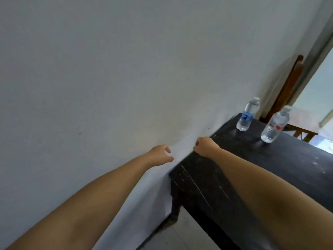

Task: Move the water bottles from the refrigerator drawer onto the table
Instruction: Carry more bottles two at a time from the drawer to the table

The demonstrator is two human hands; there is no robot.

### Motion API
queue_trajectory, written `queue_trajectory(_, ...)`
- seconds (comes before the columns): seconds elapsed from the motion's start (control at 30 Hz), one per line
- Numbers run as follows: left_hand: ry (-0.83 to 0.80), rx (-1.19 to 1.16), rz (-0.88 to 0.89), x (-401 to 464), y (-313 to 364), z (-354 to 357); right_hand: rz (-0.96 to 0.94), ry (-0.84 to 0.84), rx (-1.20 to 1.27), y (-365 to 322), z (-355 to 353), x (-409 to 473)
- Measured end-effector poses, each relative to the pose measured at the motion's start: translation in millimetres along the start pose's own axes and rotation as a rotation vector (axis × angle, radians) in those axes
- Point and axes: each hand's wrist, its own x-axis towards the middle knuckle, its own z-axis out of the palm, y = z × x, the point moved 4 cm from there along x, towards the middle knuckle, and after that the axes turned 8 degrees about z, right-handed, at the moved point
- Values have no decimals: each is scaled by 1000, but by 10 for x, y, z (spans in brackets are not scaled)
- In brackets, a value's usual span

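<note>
Two clear water bottles stand upright on the dark wooden table (234,177) at the right. The one with a blue label (247,115) is nearer the wall; the one with a red-marked label (274,126) stands to its right. My left hand (161,155) hangs in the air in front of the white wall, left of the table's corner, fingers loosely curled and holding nothing. My right hand (204,146) is over the table's near-left corner, fingers curled, nothing in it. Both hands are well apart from the bottles. The refrigerator drawer is out of view.
A white wall (108,69) fills the left and top. A brown wooden chair back (292,83) leans behind the table at the right, beside a bright doorway (317,98). Pale floor (180,235) shows under the table's left end.
</note>
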Motion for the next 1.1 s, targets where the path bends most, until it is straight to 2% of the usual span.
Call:
queue_trajectory(0.1, 53, -13, -80, -313, -203, -100, -110, -22, -51, -416, 61, -119)
queue_trajectory(0.27, 267, -71, -236, -814, -439, -168, -357, -53, -156, -843, 252, -416)
queue_trajectory(0.53, 438, -164, -529, -2007, -699, 504, -671, -165, -305, -1114, 747, -953)
queue_trajectory(0.9, 909, -245, -992, -4590, -951, 946, -1202, -320, -399, -1986, 1657, -3020)
queue_trajectory(1.1, 1026, -248, -1149, -5730, -742, 1329, -1407, -370, -436, -2233, 2020, -4197)
